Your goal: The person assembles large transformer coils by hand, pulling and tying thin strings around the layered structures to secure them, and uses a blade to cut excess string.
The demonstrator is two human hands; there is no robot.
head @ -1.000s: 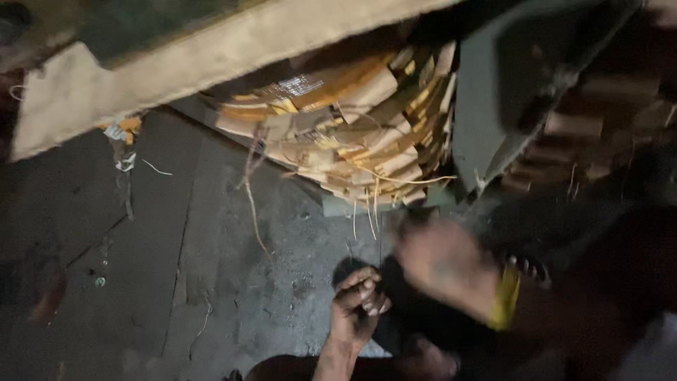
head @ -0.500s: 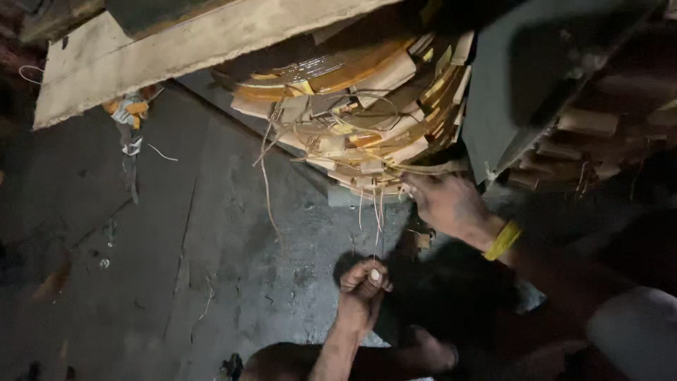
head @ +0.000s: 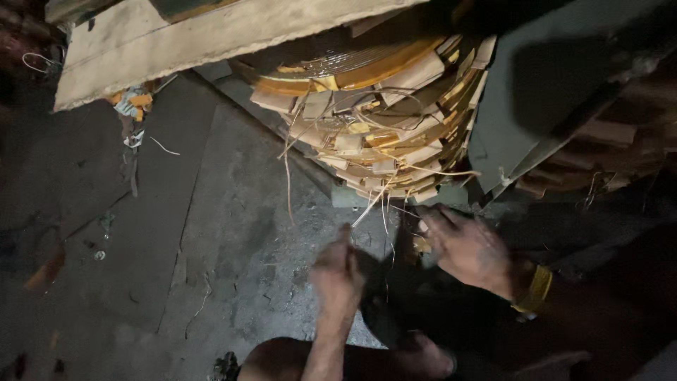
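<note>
Strips (head: 374,134) overhang hands (head: 402,257).

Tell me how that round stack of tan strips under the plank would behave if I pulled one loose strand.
The stack of strips looks layered and loosely bound, so the pieces may shift. The thin strands hang limp, so they are probably floppy and light. The right hand and left hand are just below it; loosened pieces might drop onto them.
</note>
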